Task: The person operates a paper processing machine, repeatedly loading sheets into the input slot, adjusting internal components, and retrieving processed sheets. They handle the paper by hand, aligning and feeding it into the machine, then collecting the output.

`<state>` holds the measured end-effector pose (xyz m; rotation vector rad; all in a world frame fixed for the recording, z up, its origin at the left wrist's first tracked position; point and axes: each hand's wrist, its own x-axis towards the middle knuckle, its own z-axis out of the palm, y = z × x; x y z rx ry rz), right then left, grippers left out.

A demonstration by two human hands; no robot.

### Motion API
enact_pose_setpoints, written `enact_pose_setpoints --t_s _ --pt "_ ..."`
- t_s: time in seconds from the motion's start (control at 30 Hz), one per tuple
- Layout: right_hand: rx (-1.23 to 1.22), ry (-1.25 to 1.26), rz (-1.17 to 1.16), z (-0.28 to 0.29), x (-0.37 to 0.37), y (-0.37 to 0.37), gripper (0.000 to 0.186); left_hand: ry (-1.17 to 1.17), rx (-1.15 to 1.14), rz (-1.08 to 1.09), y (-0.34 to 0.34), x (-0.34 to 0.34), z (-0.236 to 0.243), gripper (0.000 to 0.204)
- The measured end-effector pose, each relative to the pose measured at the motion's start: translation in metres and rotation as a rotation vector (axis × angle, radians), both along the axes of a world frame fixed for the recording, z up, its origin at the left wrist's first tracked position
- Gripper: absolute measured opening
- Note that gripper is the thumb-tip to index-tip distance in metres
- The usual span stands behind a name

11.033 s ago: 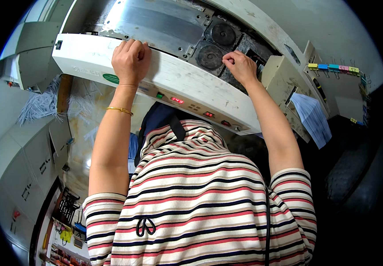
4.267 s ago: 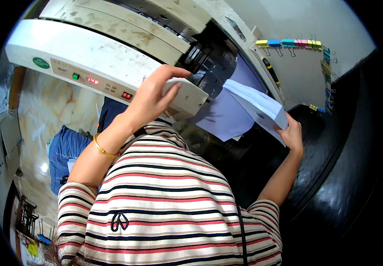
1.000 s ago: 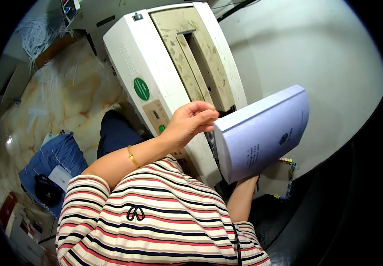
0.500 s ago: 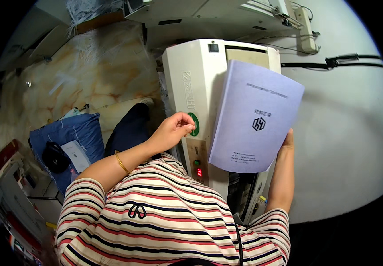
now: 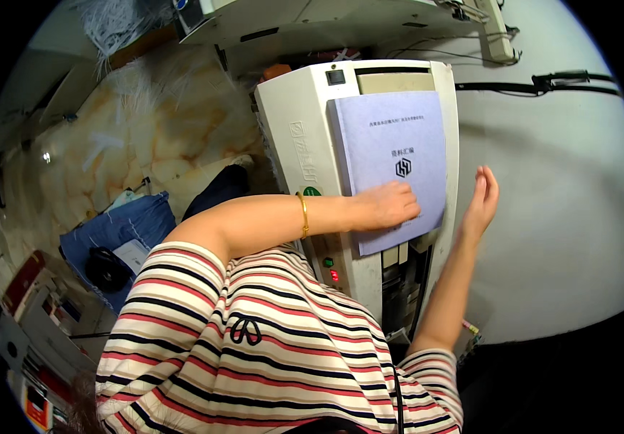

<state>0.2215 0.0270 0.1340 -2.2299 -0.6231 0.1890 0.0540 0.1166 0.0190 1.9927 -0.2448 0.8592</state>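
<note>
A pale lavender paper-bound booklet (image 5: 391, 137) lies face up on top of a cream-white machine (image 5: 290, 116). Dark print and a hexagonal emblem mark its cover. My left hand (image 5: 388, 205) rests on the lower part of the cover, its fingers curled under in a loose fist. No object shows in that hand, though its palm side is hidden. To the right of the machine, my right hand (image 5: 481, 200) is raised, apart from the booklet. Its fingers are stretched out and it holds nothing.
A green button (image 5: 328, 262) and a red lit display (image 5: 334, 275) sit on the machine's near left panel. At left a blue fabric bundle (image 5: 88, 228) carries a black coil (image 5: 107, 269). Paper shreds (image 5: 120, 29) are heaped at the far left. Black cables (image 5: 543, 84) run along the right wall.
The booklet, earlier raised and tilted with my right hand at its edge, now lies flat on the machine. My right hand has let go; my left hand has moved right onto the cover.
</note>
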Motion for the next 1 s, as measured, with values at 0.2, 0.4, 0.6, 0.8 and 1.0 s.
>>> enact_pose_setpoints --t_s 0.2,0.4,0.6,0.8,1.0 --pt "0.218 -0.278 -0.154 -0.085 -0.175 -0.008 0.043 0.018 0.166 0.067 0.005 0.000 0.001 0.015" --pt "-0.233 -0.382 -0.135 -0.096 -0.174 0.008 0.051 0.033 0.379 0.158 0.105 0.021 0.001 0.016" --pt "-0.452 -0.475 -0.148 -0.097 -0.168 0.033 0.064 0.130 0.310 0.261 0.149 0.034 -0.004 0.017" --pt "-0.381 -0.516 -0.089 -0.106 -0.144 0.111 0.058 0.120 0.168 0.229 0.149 0.035 -0.006 0.016" --pt "-0.315 -0.458 -0.019 -0.095 -0.164 0.074 0.063 0.151 0.388 0.256 0.149 0.035 0.001 0.013"
